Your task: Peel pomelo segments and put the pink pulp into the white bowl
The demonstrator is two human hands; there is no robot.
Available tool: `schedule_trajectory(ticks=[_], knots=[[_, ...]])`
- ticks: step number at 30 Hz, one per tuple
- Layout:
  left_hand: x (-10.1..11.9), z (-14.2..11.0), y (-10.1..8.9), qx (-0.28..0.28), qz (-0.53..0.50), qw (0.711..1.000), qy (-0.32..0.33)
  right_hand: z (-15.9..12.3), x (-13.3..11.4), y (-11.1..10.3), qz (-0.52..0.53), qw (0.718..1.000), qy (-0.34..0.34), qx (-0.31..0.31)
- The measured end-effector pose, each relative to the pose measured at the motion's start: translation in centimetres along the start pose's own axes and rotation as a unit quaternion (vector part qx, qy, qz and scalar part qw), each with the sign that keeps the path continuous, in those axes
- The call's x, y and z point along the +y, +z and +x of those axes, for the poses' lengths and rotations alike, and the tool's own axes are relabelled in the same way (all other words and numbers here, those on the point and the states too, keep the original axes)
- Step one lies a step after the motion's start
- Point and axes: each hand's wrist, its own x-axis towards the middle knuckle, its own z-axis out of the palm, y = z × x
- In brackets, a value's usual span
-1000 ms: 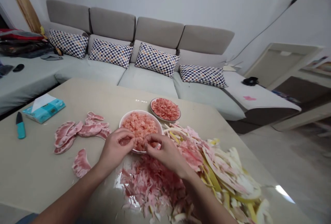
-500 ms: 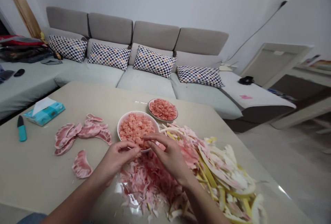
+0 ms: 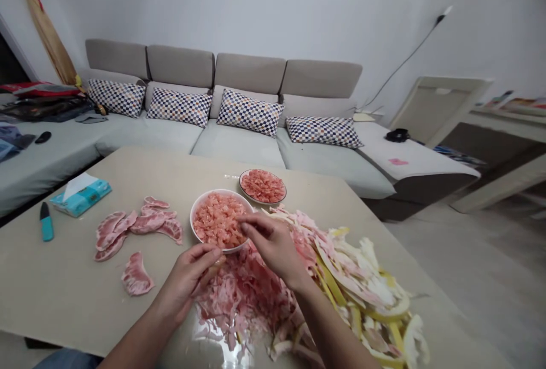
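A white bowl (image 3: 195, 231) full of small pink pomelo pulp pieces (image 3: 219, 218) stands on the table in front of me. My left hand (image 3: 196, 272) is closed in a pinch just below the bowl's front rim; what sits between its fingers is too small to make out. Over the bowl's right edge, my right hand (image 3: 273, 244) has thumb and forefinger pinched together near the pulp, its contents hidden. Several peeled pomelo segments (image 3: 149, 222) lie left of the bowl, and a single segment (image 3: 136, 275) is nearer me. Pink membrane scraps (image 3: 251, 295) are heaped beneath my hands.
Yellow-and-white pomelo rinds (image 3: 358, 283) pile up at the right. Behind the bowl is a dark-rimmed plate (image 3: 263, 186) of pulp. A tissue pack (image 3: 81, 197) and a small teal-handled knife (image 3: 46, 227) lie at the left. A sofa (image 3: 239, 141) runs along the far side.
The view has tipped upward, bringing wall pictures in. My hands have moved slightly apart, the left lower at the bowl's front and the right still over its right edge.
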Motion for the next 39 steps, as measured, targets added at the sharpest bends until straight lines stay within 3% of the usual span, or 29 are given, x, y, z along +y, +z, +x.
schedule_trajectory(ticks=[1,3,6,11,14,18,21,26,31,37,39], knots=[[-0.3,-0.1,-0.1,0.001,-0.003,1.000,-0.003,0.7,0.6,0.2,-0.038,0.999,-0.031,0.022],[-0.8,-0.4,-0.2,-0.006,-0.007,1.000,0.000,1.9,1.7,0.5,-0.160,0.980,-0.114,-0.025],[-1.5,-0.7,-0.3,-0.015,-0.006,1.000,-0.002,2.7,2.6,0.7,-0.182,0.973,-0.132,-0.047],[-1.6,-0.3,-0.3,-0.035,-0.006,0.999,-0.001,1.7,2.4,0.1,-0.176,0.977,-0.122,0.019],[-1.5,-0.1,-0.5,-0.040,-0.016,0.999,-0.003,0.2,1.6,-0.1,-0.148,0.984,-0.092,-0.021],[-1.5,-0.3,-0.5,-0.044,-0.020,0.999,0.003,-2.3,-0.2,0.5,-0.028,0.991,0.030,-0.128],[-1.7,-0.4,-0.4,-0.052,-0.011,0.999,-0.002,-3.5,-1.1,1.2,-0.005,0.989,0.039,-0.141],[-1.5,-0.7,-0.4,-0.048,-0.023,0.998,-0.016,-4.3,-1.1,0.1,-0.002,0.994,0.050,-0.101],[-0.8,-0.9,-0.4,-0.058,-0.034,0.997,-0.027,-5.6,0.2,-1.8,-0.099,0.980,0.035,-0.167],[-0.5,-1.1,-0.3,-0.090,-0.034,0.995,-0.033,-5.9,0.1,-1.4,-0.095,0.988,0.063,-0.106],[-0.5,-1.0,-0.4,-0.085,-0.040,0.995,-0.036,-5.5,-0.2,-1.3,-0.109,0.985,0.078,-0.111]])
